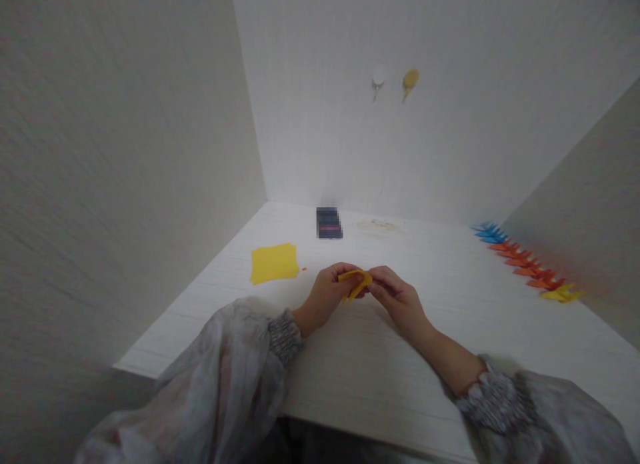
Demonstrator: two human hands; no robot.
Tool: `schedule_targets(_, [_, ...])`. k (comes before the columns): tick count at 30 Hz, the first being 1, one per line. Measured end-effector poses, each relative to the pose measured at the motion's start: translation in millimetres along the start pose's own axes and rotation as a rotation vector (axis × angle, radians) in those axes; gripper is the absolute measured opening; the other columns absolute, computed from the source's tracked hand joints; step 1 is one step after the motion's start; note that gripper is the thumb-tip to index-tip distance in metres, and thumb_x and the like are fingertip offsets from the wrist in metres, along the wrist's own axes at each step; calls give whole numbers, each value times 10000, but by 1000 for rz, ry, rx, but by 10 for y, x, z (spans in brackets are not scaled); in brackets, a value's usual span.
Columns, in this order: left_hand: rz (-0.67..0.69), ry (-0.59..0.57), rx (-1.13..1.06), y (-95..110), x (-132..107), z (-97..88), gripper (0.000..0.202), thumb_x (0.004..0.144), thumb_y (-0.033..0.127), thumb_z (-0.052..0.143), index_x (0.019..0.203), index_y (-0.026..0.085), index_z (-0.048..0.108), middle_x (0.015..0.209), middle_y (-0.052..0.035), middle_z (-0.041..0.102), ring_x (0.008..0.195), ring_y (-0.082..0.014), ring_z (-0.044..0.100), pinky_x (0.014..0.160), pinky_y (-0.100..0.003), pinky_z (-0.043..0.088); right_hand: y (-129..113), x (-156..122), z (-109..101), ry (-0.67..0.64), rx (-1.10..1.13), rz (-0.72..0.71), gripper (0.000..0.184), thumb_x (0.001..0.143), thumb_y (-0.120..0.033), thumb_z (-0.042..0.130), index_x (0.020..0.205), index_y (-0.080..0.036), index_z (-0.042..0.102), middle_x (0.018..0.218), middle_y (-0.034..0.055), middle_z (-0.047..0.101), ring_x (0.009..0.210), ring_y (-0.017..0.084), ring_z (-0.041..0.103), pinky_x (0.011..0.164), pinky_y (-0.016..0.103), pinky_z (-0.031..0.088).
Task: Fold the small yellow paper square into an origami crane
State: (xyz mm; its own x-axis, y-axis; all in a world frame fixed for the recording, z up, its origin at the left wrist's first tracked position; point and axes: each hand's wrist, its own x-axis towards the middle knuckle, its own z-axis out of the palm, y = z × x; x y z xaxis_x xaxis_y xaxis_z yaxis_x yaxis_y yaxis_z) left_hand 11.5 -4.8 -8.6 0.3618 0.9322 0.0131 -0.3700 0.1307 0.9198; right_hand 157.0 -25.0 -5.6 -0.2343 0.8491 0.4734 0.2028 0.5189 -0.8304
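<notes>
A small piece of folded yellow paper is held between my two hands, just above the white table. My left hand is closed on its left part, with the thumb lying across it. At its right end, the fingertips of my right hand pinch the edge. The paper is bent over, and my fingers hide some of its folds. To the left of my left hand lies a stack of flat yellow paper sheets.
A blurred dark rectangular object lies near the back wall. Along the right wall runs a row of folded paper figures, blue, orange and yellow. A tiny orange scrap sits beside the sheets. On the back wall hang a white hook and a yellow hook.
</notes>
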Motion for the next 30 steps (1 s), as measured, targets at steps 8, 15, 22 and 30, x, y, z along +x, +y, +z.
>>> schedule_targets(8, [53,-8,125,-30,11,-34,292,587,259,652,834,121,581,750,-32,618,635,-107,559,624,-253,441,123,-10,1,38,12,49,181,710,-278,585,886,-239,582,831,25,519,741,141,530,649,279,472])
schedule_targets(15, [45,-20,117,-50,23,-48,299,532,160,665,820,123,591,767,-29,621,655,-101,553,632,-237,430,191,-22,8,54,-5,75,194,690,-284,609,870,-218,576,823,28,528,744,146,536,652,287,465])
schedule_targets(22, [24,-49,99,-20,10,-31,313,537,122,636,849,128,605,797,-33,623,690,-110,555,665,-251,432,172,-29,22,92,-61,61,166,717,-299,571,859,-214,571,823,39,538,730,149,538,634,284,473])
schedule_targets(30, [18,-127,20,-5,-19,-20,397,540,131,659,930,131,586,883,-58,610,753,-136,563,725,-291,431,116,-33,38,126,-54,75,153,717,-237,556,864,-208,525,814,35,543,723,148,545,627,294,484])
